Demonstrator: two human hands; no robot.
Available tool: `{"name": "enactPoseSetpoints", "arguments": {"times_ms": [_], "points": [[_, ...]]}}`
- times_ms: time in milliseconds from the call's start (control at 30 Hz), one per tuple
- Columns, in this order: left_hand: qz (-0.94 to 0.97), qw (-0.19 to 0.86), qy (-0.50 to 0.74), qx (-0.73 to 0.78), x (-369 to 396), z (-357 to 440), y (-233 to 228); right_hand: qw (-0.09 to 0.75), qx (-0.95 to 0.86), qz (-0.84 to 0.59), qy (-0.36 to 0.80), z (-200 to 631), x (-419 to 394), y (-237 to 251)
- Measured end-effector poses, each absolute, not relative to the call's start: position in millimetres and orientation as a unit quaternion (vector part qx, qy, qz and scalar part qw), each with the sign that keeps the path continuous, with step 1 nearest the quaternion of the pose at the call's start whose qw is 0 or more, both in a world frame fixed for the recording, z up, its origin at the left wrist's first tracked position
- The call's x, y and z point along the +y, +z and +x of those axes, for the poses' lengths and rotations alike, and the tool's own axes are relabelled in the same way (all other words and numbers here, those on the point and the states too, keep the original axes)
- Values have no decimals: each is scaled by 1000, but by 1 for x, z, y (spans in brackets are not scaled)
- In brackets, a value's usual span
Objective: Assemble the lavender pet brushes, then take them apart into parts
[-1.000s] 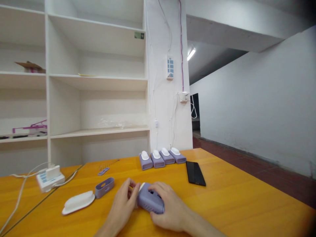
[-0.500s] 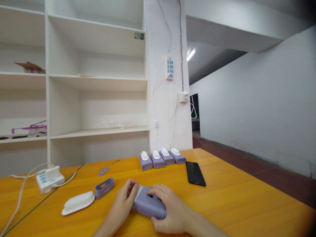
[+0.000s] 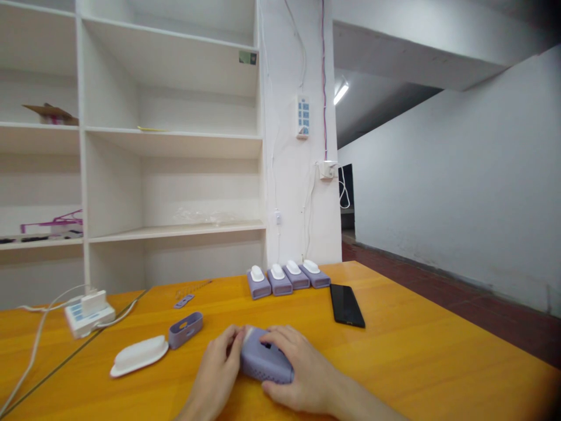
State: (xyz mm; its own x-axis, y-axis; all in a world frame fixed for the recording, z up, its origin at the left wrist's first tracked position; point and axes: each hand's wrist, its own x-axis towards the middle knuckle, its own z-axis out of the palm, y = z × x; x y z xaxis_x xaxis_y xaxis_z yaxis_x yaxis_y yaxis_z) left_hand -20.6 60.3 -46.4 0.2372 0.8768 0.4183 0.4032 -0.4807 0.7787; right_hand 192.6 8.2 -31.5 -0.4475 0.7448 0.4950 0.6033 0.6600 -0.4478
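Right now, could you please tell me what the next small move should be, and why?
I would probably press gently at the white edge with the left hand, keeping the right hand around the purple housing: the left fingertips are at that edge, and the right hand's grip can brace the body.

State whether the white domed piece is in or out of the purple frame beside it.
Out: the white domed piece lies on the table beside the purple frame, whose inside shows.
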Motion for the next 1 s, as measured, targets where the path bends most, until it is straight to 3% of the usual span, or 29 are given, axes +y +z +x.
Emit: {"name": "enactPoseSetpoints", "arguments": {"times_ms": [767, 1000], "points": [[750, 217, 425, 458, 54, -23, -46, 319, -854, -403, 85, 197, 6, -28], [759, 192, 418, 461, 71, -18, -46, 274, -807, -523, 23, 162, -2, -26]]}}
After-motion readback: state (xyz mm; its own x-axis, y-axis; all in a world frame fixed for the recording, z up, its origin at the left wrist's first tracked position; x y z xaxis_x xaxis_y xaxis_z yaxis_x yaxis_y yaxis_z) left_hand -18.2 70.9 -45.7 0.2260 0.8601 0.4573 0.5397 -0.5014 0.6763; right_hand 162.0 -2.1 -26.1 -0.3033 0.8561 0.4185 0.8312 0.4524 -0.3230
